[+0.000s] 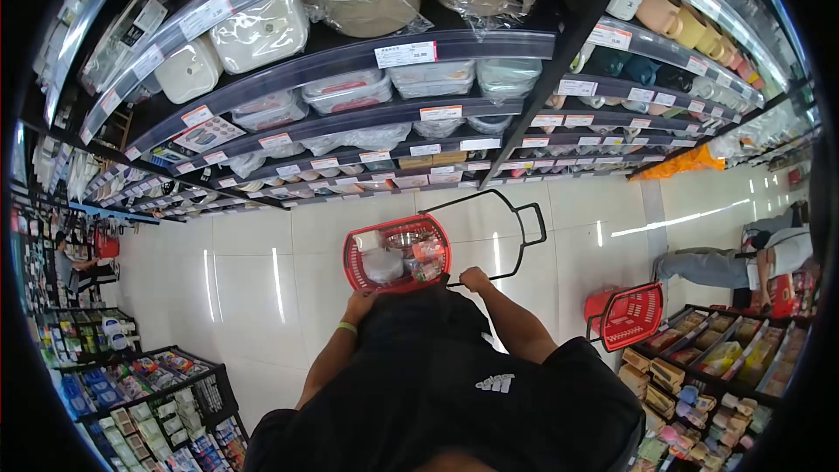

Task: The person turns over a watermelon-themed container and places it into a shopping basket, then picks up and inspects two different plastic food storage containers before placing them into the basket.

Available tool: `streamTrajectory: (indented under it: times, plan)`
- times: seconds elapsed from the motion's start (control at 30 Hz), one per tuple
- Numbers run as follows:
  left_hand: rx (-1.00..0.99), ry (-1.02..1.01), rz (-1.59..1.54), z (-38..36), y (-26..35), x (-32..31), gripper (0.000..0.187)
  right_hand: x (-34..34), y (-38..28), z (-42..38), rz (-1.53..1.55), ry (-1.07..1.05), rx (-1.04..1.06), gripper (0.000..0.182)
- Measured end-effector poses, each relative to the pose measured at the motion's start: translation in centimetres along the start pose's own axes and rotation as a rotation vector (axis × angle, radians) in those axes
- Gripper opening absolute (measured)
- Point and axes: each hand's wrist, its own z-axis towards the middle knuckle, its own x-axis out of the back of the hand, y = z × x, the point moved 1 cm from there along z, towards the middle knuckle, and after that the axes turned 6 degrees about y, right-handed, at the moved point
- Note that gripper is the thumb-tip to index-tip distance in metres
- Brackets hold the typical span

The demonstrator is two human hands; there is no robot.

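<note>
A red plastic shopping basket (351, 269) is in front of my body, with a clear round container (383, 266), a white box (368, 240) and several other packaged goods inside. My left hand (360, 306) is closed at the basket's near left rim, its fingertips partly hidden. My right hand (474, 280) is wrapped round the black pull handle (523, 243), which extends from the basket to the right. The handle's grip end lies beyond that hand, towards the shelves.
Ahead runs a long shelf (406, 57) of wrapped food containers and bowls. On the right, a person (708, 267) bends over a display near another red basket (622, 315). Display racks (157, 385) stand at lower left. Another person (74, 262) is far left.
</note>
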Motion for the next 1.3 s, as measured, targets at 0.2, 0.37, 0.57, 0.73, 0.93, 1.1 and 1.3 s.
streamTrajectory:
  times: [0.2,0.37,0.57,0.73,0.93,1.1,1.3]
  plan:
    - [-0.054,-0.014,0.032,0.7,1.9,0.0,0.038,0.4,-0.3,-1.3,-0.123,0.041,0.097,0.015]
    - [-0.11,0.046,0.006,1.3,2.8,0.3,0.034,1.6,-0.5,-1.8,0.575,0.131,-0.29,0.024]
    - [-0.377,0.179,-0.13,7.5,8.8,-1.0,0.035,19.0,0.2,1.5,1.668,0.841,-0.585,0.026]
    - [-0.547,0.132,-0.371,11.1,27.7,1.1,0.032,37.7,0.9,2.6,1.593,1.404,-0.327,0.032]
    - [-0.819,0.143,-0.441,7.4,47.7,5.3,0.054,51.1,-0.7,0.0,1.791,1.367,-0.28,0.051]
    - [-0.851,0.051,-0.415,6.3,53.1,5.9,0.055,53.2,0.0,0.3,1.9,1.311,-0.456,0.051]
    - [-0.747,-0.137,-0.539,6.6,52.4,3.6,0.056,53.6,1.4,0.0,1.888,1.179,-0.435,0.032]
